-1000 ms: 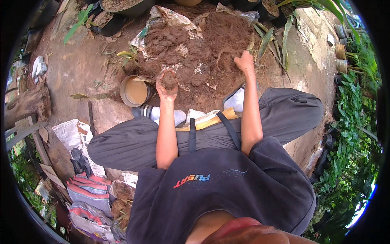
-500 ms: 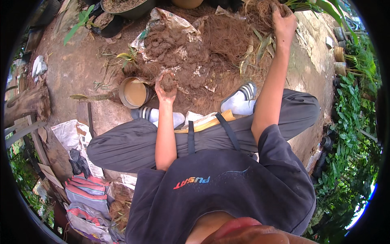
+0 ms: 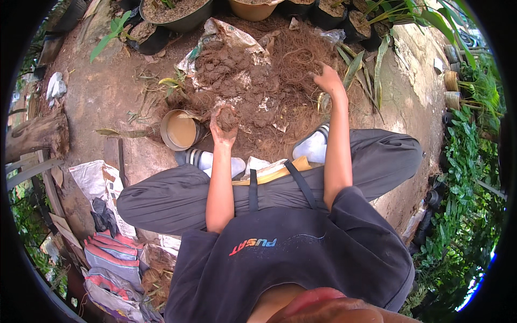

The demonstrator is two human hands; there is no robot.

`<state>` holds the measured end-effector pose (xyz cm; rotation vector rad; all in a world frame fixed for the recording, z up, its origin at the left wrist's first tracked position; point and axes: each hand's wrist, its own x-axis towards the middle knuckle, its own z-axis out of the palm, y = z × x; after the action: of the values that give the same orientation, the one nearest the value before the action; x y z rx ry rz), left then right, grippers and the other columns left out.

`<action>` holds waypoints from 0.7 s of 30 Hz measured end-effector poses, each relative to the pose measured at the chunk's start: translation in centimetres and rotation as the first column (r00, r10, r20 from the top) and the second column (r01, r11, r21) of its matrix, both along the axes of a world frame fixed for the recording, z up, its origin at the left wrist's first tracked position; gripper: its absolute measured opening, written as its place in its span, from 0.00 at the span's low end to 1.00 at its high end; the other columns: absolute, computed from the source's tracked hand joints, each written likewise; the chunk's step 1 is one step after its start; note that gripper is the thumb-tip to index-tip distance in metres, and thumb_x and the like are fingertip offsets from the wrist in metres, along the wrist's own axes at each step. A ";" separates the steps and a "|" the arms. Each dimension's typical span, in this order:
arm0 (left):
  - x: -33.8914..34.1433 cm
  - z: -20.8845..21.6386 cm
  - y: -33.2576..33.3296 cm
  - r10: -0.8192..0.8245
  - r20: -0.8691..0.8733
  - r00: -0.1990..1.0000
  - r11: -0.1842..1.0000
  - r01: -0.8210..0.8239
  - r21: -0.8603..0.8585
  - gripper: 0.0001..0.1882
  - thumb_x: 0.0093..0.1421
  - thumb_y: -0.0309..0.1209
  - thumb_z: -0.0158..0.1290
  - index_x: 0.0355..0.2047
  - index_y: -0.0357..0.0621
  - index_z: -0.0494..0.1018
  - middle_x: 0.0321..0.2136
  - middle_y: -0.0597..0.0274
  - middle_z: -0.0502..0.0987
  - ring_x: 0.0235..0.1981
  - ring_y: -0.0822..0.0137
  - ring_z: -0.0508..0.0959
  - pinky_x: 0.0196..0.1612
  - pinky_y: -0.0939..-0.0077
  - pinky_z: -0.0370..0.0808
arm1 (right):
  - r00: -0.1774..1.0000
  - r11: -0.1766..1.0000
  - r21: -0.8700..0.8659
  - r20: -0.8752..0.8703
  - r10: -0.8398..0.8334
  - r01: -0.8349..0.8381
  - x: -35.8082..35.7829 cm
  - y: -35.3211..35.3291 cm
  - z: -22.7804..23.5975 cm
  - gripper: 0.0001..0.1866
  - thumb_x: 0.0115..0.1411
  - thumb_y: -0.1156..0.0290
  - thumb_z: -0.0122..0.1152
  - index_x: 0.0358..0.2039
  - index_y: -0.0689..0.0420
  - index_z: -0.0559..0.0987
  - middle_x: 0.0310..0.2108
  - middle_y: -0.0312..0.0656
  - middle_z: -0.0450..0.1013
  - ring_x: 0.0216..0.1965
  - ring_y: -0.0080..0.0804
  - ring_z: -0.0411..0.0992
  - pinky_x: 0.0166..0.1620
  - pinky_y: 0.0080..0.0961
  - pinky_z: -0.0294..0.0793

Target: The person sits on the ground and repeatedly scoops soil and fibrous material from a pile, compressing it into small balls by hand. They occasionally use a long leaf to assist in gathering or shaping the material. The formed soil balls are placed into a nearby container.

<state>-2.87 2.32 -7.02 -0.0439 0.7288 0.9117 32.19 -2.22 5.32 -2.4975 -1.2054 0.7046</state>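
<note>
My left hand, palm up and smeared with mud, is closed around a lump of mud in front of my left foot. Over the right side of a loose heap of brown fibre is my right hand, its fingers apart and no clump visible in it. Wet mud lies in clods on a crumpled whitish sack between and beyond the hands. A round tub with tan liquid stands left of my left hand.
Potted plants in black pots line the far edge. Long leaves lie right of the fibre. Folded striped sacks and a log are on the left. Greenery borders the right side. My sandalled feet are close to the mud.
My right hand has come down and nearer from the far right, and the fibre clump it gripped is no longer in it. My left hand still holds the mud lump, slightly lower in view.
</note>
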 end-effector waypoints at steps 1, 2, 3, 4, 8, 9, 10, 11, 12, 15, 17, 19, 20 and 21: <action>0.0 -0.2 0.1 -0.015 -0.008 1.000 1.000 0.015 -0.001 0.11 0.58 0.37 0.51 0.39 0.48 0.74 0.36 0.66 0.78 0.37 0.68 0.77 0.34 0.72 0.75 | 0.999 0.994 0.098 -0.001 -0.039 0.039 -1.2 -1.0 1.4 0.30 0.56 0.58 0.62 0.56 0.59 0.70 0.51 0.54 0.71 0.54 0.44 0.69 0.56 0.34 0.66; -0.1 -0.5 0.2 -0.028 -0.016 0.999 1.000 0.028 -0.002 0.11 0.58 0.37 0.51 0.38 0.48 0.74 0.34 0.66 0.77 0.35 0.68 0.77 0.34 0.72 0.75 | 0.997 0.978 0.196 -0.006 -0.075 0.075 -2.2 -1.8 2.5 0.25 0.57 0.61 0.61 0.53 0.59 0.73 0.48 0.52 0.74 0.50 0.42 0.72 0.53 0.32 0.69; -0.4 -1.2 0.3 -0.039 0.023 0.999 0.999 0.039 0.020 0.10 0.58 0.37 0.51 0.38 0.48 0.74 0.33 0.67 0.77 0.34 0.68 0.77 0.33 0.73 0.75 | 0.994 0.949 0.298 -0.017 -0.106 0.106 -3.4 -2.0 3.5 0.21 0.58 0.64 0.61 0.50 0.58 0.76 0.44 0.51 0.77 0.47 0.40 0.76 0.50 0.31 0.72; -0.8 -2.4 0.5 -0.053 0.062 0.997 0.998 0.050 0.042 0.10 0.58 0.37 0.52 0.38 0.48 0.74 0.32 0.67 0.77 0.33 0.69 0.77 0.33 0.73 0.75 | 0.988 0.916 0.369 -0.051 -0.147 0.155 -4.9 -2.2 4.3 0.18 0.58 0.65 0.59 0.48 0.58 0.77 0.41 0.49 0.77 0.43 0.37 0.76 0.46 0.30 0.73; 0.7 1.0 0.6 0.023 -0.190 0.982 0.998 -0.033 -0.050 0.08 0.57 0.35 0.54 0.36 0.50 0.73 0.28 0.69 0.76 0.29 0.68 0.76 0.32 0.72 0.75 | 0.958 0.827 0.508 -0.261 -0.116 0.239 -10.0 -0.7 2.8 0.11 0.57 0.69 0.57 0.40 0.56 0.79 0.35 0.48 0.78 0.34 0.40 0.78 0.40 0.33 0.74; 0.5 1.1 0.8 0.026 -0.254 0.967 1.000 -0.023 0.013 0.08 0.56 0.34 0.55 0.36 0.50 0.73 0.28 0.69 0.76 0.31 0.69 0.76 0.33 0.71 0.75 | 0.957 0.847 0.499 -0.289 -0.035 0.182 -10.7 0.0 0.4 0.11 0.57 0.69 0.57 0.40 0.56 0.79 0.36 0.48 0.78 0.34 0.41 0.78 0.40 0.33 0.74; 0.3 1.0 1.0 0.037 -0.319 0.947 0.997 -0.013 0.076 0.09 0.56 0.34 0.56 0.37 0.50 0.73 0.29 0.69 0.76 0.32 0.69 0.76 0.34 0.71 0.75 | 0.945 0.905 0.408 -0.326 0.021 0.121 -11.6 0.6 -2.1 0.11 0.56 0.70 0.59 0.40 0.57 0.79 0.36 0.47 0.79 0.34 0.37 0.77 0.40 0.32 0.74; 0.0 0.9 1.1 0.048 -0.382 0.923 0.991 0.005 0.136 0.09 0.55 0.33 0.57 0.37 0.50 0.73 0.30 0.69 0.76 0.33 0.69 0.76 0.35 0.70 0.74 | 0.928 0.947 0.315 -0.366 0.068 0.054 -12.5 1.2 -4.9 0.12 0.55 0.70 0.61 0.40 0.58 0.80 0.35 0.45 0.79 0.34 0.33 0.76 0.40 0.30 0.74; 0.0 2.1 1.1 0.061 -0.379 0.924 0.985 0.005 0.171 0.12 0.55 0.33 0.58 0.39 0.49 0.72 0.34 0.67 0.76 0.38 0.70 0.75 0.39 0.70 0.74 | 0.930 0.962 0.266 -0.332 0.154 -0.064 -13.4 1.8 -8.4 0.14 0.54 0.69 0.61 0.42 0.58 0.79 0.38 0.46 0.78 0.37 0.36 0.76 0.44 0.31 0.73; -0.7 3.9 1.0 0.081 -0.404 0.911 0.976 0.010 0.217 0.18 0.54 0.33 0.62 0.44 0.47 0.72 0.37 0.65 0.76 0.39 0.70 0.76 0.39 0.69 0.76 | 0.894 0.900 0.085 -0.111 0.434 -0.427 -17.9 2.6 -14.3 0.25 0.51 0.70 0.62 0.52 0.54 0.72 0.48 0.49 0.73 0.50 0.46 0.70 0.54 0.36 0.69; -1.0 3.2 0.6 0.095 -0.387 0.917 0.968 0.005 0.249 0.22 0.55 0.37 0.61 0.48 0.47 0.70 0.41 0.63 0.75 0.43 0.69 0.75 0.41 0.69 0.75 | 0.843 0.844 -0.037 0.030 0.537 -0.536 -20.6 1.2 -17.1 0.32 0.49 0.73 0.63 0.57 0.51 0.66 0.56 0.45 0.65 0.56 0.51 0.63 0.54 0.40 0.70; -1.5 2.8 0.3 0.068 -0.382 0.922 0.966 0.035 0.255 0.25 0.56 0.42 0.60 0.51 0.48 0.68 0.45 0.62 0.74 0.47 0.68 0.74 0.44 0.67 0.74 | 0.754 0.778 -0.148 0.194 0.628 -0.611 -22.4 0.1 -17.8 0.34 0.48 0.73 0.64 0.57 0.50 0.66 0.58 0.43 0.61 0.56 0.53 0.62 0.53 0.42 0.71; -1.8 2.8 0.1 0.028 -0.384 0.923 0.968 0.071 0.242 0.27 0.57 0.44 0.59 0.53 0.49 0.67 0.46 0.61 0.73 0.49 0.67 0.73 0.46 0.66 0.74 | 0.797 0.822 -0.080 0.208 0.567 -0.563 -22.6 0.0 -18.2 0.35 0.44 0.74 0.67 0.55 0.50 0.67 0.57 0.43 0.60 0.55 0.53 0.63 0.51 0.44 0.72; -2.0 2.8 0.1 -0.013 -0.386 0.922 0.967 0.110 0.229 0.28 0.58 0.47 0.58 0.54 0.49 0.66 0.48 0.60 0.72 0.50 0.66 0.73 0.48 0.65 0.73 | 0.823 0.845 -0.091 0.190 0.535 -0.527 -22.5 0.3 -18.6 0.35 0.43 0.74 0.68 0.54 0.50 0.68 0.57 0.43 0.61 0.54 0.53 0.63 0.50 0.44 0.73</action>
<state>-4.88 2.40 -4.19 0.3875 0.9664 0.9553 9.67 -1.90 -13.30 -2.3053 -2.0298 0.5898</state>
